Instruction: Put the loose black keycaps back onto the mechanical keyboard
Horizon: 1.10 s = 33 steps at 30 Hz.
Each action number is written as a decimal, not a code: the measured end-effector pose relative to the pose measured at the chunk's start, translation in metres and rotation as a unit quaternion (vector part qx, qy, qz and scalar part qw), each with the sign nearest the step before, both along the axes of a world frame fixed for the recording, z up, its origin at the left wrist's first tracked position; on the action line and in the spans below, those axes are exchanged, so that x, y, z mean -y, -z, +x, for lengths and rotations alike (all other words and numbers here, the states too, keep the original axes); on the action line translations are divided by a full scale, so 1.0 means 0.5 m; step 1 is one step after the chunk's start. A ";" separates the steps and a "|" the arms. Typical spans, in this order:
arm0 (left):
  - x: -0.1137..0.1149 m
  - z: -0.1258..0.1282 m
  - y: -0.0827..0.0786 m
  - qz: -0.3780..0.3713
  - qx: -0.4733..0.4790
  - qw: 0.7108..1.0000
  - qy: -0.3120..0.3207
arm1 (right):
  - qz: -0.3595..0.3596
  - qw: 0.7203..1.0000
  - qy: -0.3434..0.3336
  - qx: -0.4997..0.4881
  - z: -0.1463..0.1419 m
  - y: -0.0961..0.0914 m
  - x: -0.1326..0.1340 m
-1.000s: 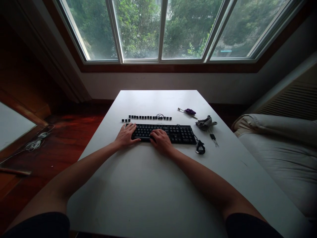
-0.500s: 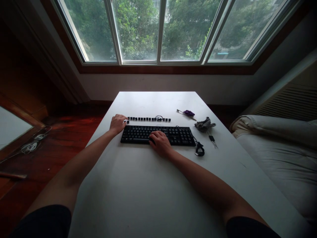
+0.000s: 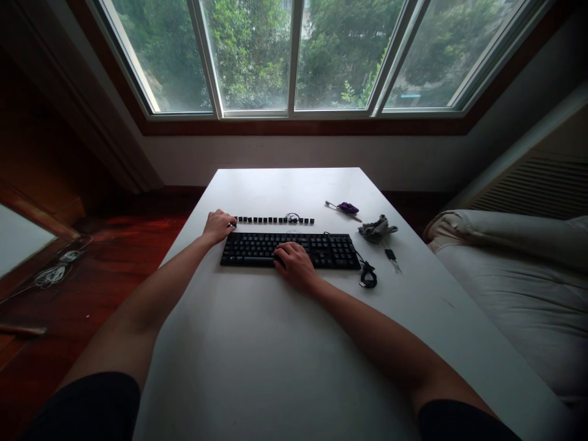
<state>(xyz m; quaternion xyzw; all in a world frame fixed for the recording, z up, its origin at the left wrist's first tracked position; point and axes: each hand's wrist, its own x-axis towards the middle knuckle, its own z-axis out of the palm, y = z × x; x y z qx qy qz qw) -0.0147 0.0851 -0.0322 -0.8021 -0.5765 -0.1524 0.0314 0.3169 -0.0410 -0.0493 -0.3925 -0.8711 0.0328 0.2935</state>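
A black keyboard (image 3: pixel 250 250) lies on the white table (image 3: pixel 257 343). Beyond its back left corner, my left hand (image 3: pixel 217 226) is closed in a pinch on a small black keycap (image 3: pixel 232 224), which the fingertips partly cover. Just past it runs a row of loose black keycaps (image 3: pixel 267 220). My right hand (image 3: pixel 296 264) rests on the keyboard's front middle, fingers bent over the keys and thumb near the front edge. It covers some of the keys.
A thin loop of wire or tool (image 3: pixel 292 217) sits at the keycap row. To the right are a purple-headed brush-like item (image 3: pixel 348 208), a crumpled grey cloth (image 3: pixel 377 229), a small black item (image 3: pixel 390 253) and the coiled cable (image 3: pixel 368 274). A pale couch (image 3: pixel 496 269) flanks the table.
My left fingers have closed in on the keycap, which showed more plainly beside them before. My right hand keeps its place on the keyboard. The whole view has shifted slightly.
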 end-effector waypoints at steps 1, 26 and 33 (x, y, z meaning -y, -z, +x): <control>0.005 0.002 -0.004 0.004 0.007 1.000 -0.004 | 0.001 1.000 0.000 0.000 0.000 -0.001 0.000; 0.099 0.046 -0.059 -0.048 -0.052 0.993 0.098 | 0.007 1.000 0.004 0.003 0.001 0.005 0.000; 0.100 0.058 -0.061 -0.028 -0.091 0.991 0.099 | 0.008 1.000 0.004 -0.001 0.000 0.006 0.000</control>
